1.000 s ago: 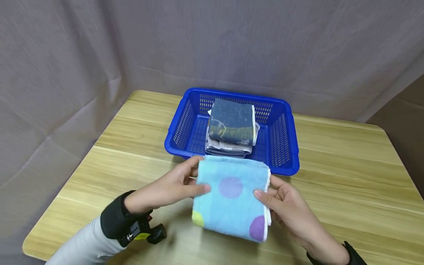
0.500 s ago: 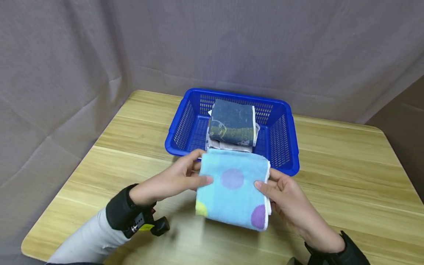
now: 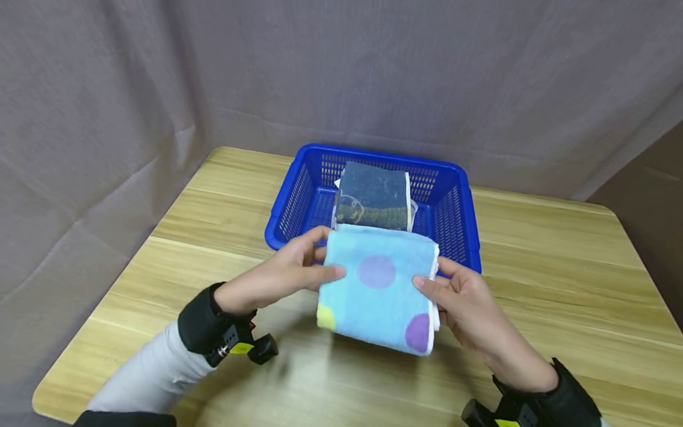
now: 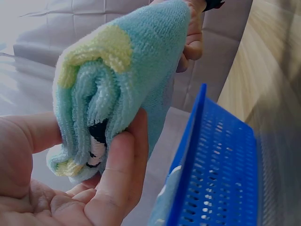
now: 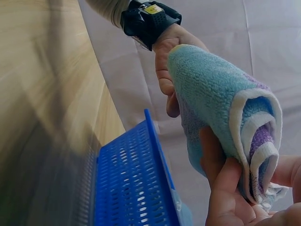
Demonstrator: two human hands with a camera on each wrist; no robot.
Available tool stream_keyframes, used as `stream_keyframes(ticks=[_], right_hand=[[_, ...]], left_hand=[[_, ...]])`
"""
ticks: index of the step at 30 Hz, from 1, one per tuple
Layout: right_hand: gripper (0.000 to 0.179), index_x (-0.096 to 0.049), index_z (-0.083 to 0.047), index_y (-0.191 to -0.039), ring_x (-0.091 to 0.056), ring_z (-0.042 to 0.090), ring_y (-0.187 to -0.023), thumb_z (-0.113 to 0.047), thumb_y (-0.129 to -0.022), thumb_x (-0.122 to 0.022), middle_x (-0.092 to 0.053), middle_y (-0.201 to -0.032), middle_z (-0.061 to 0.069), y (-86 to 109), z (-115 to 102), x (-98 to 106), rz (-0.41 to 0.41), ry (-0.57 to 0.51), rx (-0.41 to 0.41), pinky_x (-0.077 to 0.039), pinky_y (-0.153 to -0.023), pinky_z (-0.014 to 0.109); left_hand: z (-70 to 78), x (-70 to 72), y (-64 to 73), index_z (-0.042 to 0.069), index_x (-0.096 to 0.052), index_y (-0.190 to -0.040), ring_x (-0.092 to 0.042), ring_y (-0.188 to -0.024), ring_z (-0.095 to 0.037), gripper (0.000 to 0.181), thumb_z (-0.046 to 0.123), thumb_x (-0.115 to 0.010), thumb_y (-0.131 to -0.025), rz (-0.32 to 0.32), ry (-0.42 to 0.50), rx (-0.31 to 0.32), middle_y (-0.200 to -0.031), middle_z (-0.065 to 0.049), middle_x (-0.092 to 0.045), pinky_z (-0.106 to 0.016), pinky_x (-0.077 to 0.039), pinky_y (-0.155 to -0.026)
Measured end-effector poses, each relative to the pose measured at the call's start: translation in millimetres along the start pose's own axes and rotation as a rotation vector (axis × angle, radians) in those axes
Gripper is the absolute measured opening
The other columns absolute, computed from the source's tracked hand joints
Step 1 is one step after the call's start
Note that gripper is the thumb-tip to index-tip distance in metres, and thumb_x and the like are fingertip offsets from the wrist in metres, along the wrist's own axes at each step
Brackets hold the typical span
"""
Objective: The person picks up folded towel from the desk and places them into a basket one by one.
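Note:
A folded light-blue towel (image 3: 373, 302) with purple and yellow dots is held up between both hands, over the near rim of the blue basket. My left hand (image 3: 293, 267) grips its left edge, thumb on the front and fingers behind. On the right edge, my right hand (image 3: 469, 305) pinches the white-hemmed side the same way. Several folded layers of the towel (image 4: 99, 103) show in the left wrist view. The right wrist view shows the towel's white hems (image 5: 256, 136) stacked in the fingers. Inside the basket lies a folded dark grey-blue towel (image 3: 373, 190), its near part hidden.
The blue plastic basket (image 3: 469, 225) with slotted walls stands at the back middle of the wooden table (image 3: 560, 267). A grey cloth curtain (image 3: 341, 71) hangs behind the table's far edge. Black wrist cameras (image 3: 264, 349) sit on both wrists.
Both hands have carried the light-blue towel forward, from just in front of the basket to over its near rim. It now covers the front part of the dark towel stack.

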State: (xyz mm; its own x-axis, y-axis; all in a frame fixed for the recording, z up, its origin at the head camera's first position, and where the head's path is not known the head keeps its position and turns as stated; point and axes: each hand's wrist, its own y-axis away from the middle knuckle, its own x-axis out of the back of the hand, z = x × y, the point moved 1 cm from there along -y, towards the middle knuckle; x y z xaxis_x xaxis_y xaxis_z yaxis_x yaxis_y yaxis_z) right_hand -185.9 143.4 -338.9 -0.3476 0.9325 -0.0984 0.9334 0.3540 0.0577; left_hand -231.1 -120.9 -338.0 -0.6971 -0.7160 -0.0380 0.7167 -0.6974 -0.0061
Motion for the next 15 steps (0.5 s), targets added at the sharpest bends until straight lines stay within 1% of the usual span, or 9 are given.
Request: stream_keyframes(ticks=[3, 7, 11, 15], right_hand=[[0.046, -0.028, 0.007, -0.134, -0.060, 0.037, -0.089, -0.009, -0.096, -0.049, -0.066, -0.103, 0.015, -3.1, -3, 0, 0.002, -0.004, 0.005, -0.053, -0.068, 0.041], [0.045, -0.029, 0.008, -0.133, -0.059, 0.036, -0.090, -0.008, -0.096, -0.048, -0.066, -0.102, 0.015, -6.5, -6, 1, -0.003, -0.007, 0.022, -0.053, -0.068, 0.041], [0.043, -0.030, 0.008, -0.132, -0.061, 0.035, -0.087, -0.009, -0.096, -0.048, -0.067, -0.100, 0.014, -11.7, -9, 2, 0.000, 0.004, 0.033, -0.054, -0.066, 0.040], [0.043, -0.032, 0.007, -0.131, -0.061, 0.034, -0.086, -0.011, -0.096, -0.049, -0.067, -0.099, 0.013, -17.5, -12, 5, 0.013, 0.012, 0.016, -0.054, -0.066, 0.040]], left_hand=[[3.7, 2.2, -1.9, 0.007, -0.035, -0.122, -0.057, -0.092, -0.030, 0.037, 0.012, -0.056, -0.092, 0.008, -0.018, -0.012, -0.106, -0.018, -0.058, -0.041, -0.052, -0.074], [4.5, 5.2, -5.2, 0.007, -0.037, -0.120, -0.058, -0.090, -0.031, 0.035, 0.013, -0.056, -0.092, 0.027, -0.013, -0.035, -0.103, -0.018, -0.059, -0.041, -0.052, -0.072], [4.9, 7.4, -8.9, 0.007, -0.038, -0.119, -0.057, -0.083, -0.028, 0.032, 0.012, -0.056, -0.092, 0.057, -0.024, -0.058, -0.097, -0.016, -0.059, -0.035, -0.052, -0.067], [7.9, 9.4, -12.5, 0.007, -0.038, -0.120, -0.058, -0.083, -0.029, 0.033, 0.011, -0.056, -0.092, 0.088, -0.039, -0.070, -0.100, -0.016, -0.060, -0.034, -0.051, -0.065]])
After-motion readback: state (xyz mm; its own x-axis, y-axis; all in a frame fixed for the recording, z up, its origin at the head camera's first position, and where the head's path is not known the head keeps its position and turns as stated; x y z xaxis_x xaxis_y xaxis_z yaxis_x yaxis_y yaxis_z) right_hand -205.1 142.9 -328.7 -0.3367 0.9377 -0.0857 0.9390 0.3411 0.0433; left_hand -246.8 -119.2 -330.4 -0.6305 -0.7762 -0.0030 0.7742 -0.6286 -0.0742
